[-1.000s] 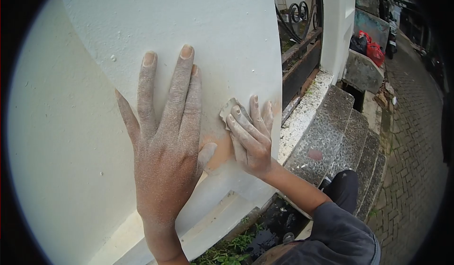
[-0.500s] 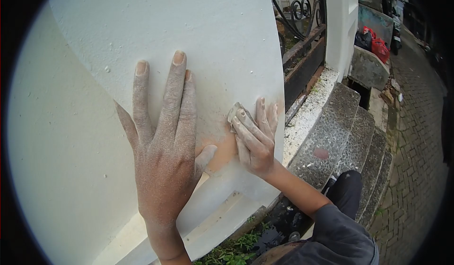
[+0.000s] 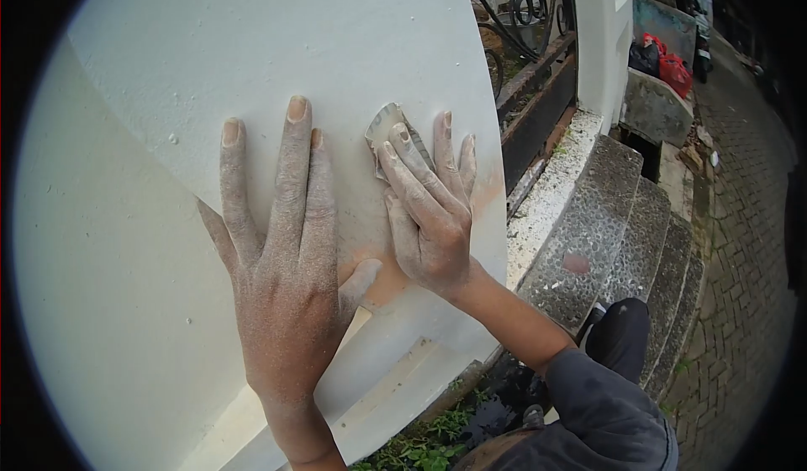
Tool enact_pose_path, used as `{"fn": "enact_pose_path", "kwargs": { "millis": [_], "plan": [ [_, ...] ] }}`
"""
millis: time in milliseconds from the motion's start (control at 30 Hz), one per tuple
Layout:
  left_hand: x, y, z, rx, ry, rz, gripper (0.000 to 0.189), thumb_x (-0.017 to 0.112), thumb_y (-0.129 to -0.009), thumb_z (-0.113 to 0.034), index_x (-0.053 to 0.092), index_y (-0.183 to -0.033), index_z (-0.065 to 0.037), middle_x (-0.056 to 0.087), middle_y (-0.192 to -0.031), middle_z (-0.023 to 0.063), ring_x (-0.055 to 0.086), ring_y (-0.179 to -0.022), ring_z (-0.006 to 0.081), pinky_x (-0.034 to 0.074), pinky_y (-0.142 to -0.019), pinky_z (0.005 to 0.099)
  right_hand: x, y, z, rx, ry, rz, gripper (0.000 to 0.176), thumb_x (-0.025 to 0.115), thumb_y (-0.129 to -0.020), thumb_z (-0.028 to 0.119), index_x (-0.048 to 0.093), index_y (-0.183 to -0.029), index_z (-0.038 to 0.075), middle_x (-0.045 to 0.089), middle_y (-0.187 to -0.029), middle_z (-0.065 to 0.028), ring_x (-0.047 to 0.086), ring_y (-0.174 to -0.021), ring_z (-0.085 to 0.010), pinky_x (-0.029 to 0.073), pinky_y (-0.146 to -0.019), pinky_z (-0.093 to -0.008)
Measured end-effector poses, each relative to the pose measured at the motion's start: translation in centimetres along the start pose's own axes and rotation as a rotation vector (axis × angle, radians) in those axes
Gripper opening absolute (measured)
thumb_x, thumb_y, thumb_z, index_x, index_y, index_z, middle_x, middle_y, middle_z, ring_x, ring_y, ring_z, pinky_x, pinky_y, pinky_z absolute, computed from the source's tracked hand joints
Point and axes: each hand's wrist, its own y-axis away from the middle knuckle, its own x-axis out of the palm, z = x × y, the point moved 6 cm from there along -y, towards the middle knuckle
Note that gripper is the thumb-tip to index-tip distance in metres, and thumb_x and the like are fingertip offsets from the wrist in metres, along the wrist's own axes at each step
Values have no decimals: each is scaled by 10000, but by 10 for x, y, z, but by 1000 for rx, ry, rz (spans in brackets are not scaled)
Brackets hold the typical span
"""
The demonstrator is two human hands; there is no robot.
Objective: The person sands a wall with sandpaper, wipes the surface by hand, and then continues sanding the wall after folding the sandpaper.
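My left hand (image 3: 290, 261), coated in pale dust, rests flat on the white wall (image 3: 210, 42) with its fingers spread. To its right, my right hand (image 3: 433, 219) presses a folded piece of greyish sandpaper (image 3: 388, 128) against the wall. Its index and middle fingers lie over the sheet, while the other two stretch out beside it. The face of the paper against the wall is hidden. Below and between the hands, a tan-orange patch (image 3: 388, 279) shows on the wall surface, with grey smudging above it.
A black scrolled metal gate (image 3: 538, 76) stands beyond the wall's right edge. Speckled stone steps (image 3: 580, 236) descend toward a paved lane (image 3: 744, 219). Red and black bags (image 3: 672, 72) sit on a concrete block. Green plants (image 3: 429, 446) grow below the wall.
My right hand has slid up and slightly left along the wall with the sandpaper, and more of the sheet shows. My left hand stays in place on the wall; the view has shifted slightly.
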Motion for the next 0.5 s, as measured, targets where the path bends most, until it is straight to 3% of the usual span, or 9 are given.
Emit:
{"fn": "enact_pose_path", "kwargs": {
  "millis": [133, 267, 367, 467, 500],
  "plan": [
    [-2, 0, 1, 0, 14, 7, 1101, 799, -364, -220, 358, -1368, -110, 307, -1454, 13, 152, -1366, 335, 200, -1121, 486, 0, 95, -23, 14, 27, 112, 336, 571, -809, 59, 616, -1141, 85, 553, -1252, -78, 248, -1324, -419, 17, -1036, -619],
    [0, 1, 0, 2, -13, 6, 1110, 798, -358, -236, 357, -1370, -114, 309, -1454, 14, 146, -1369, 333, 201, -1122, 477, -3, 3, -6, -24, 37, 17, 275, 587, -797, 61, 652, -1064, 83, 573, -1225, -86, 297, -1305, -411, 14, -1040, -622],
    [1, 0, 1, 3, -1, 12, 1112, 798, -356, -253, 360, -1369, -119, 308, -1454, 14, 142, -1370, 333, 197, -1123, 475, -1, -16, -2, -34, -11, -20, 277, 587, -796, 70, 652, -1065, 84, 574, -1225, -84, 295, -1307, -409, 12, -1039, -622],
    [1, 2, 0, 7, -28, 14, 1094, 792, -378, -293, 362, -1366, -105, 309, -1454, 24, 135, -1370, 339, 195, -1123, 477, -1, 87, -27, 13, 24, 104, 340, 577, -799, 69, 618, -1136, 89, 553, -1253, -73, 258, -1322, -413, 11, -1034, -625],
    [1, 2, 1, 7, -27, 17, 1089, 789, -385, -311, 362, -1365, -100, 309, -1453, 28, 133, -1370, 341, 194, -1123, 479, -2, 84, -27, -12, 39, 108, 341, 577, -799, 67, 616, -1138, 88, 548, -1260, -74, 256, -1323, -414, 12, -1034, -626]
  ]
}}
